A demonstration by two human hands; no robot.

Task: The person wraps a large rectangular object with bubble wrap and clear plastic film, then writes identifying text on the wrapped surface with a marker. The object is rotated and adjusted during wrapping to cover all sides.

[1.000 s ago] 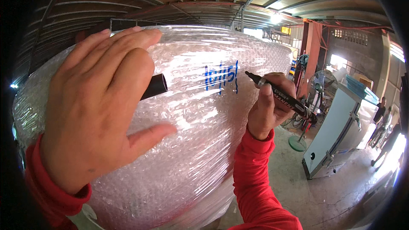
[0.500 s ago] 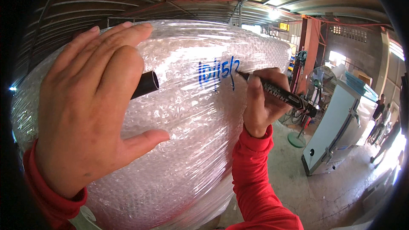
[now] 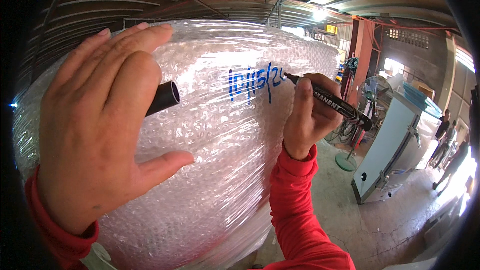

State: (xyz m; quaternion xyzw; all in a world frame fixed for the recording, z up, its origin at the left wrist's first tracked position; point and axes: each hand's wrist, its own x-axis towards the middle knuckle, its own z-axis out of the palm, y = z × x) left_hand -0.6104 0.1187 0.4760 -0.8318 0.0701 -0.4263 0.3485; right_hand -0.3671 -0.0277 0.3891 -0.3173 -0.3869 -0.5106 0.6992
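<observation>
Gripping the black pen [image 3: 332, 102] low near its tip, prob. for control, the right hand [image 3: 311, 120] has thumb and fingers clamped on the barrel. The tip sits at the end of the blue writing [image 3: 270, 82], seemingly touching; the pen slants, back end out to the right, so the marks stay in sight. The left hand [image 3: 95, 110] lies spread over the upper left of the big bundle [image 3: 210, 145], thumb well apart from the fingers, prob. to steady the wrap. A black cap [image 3: 164, 99] pokes out from under its bent index finger, open end facing right; looks tucked there b/c that keeps it handy w/o using the thumb. Exact pinch is hidden, can't tell which fingers hold it. Bundle stands right in front of the person, w/ clear bubble wrap & stretched film around it; pen is at its upper right. In the bkgd, a fan [image 3: 370, 94] & white cabinet [image 3: 385, 142] stand well apart on the right.
</observation>
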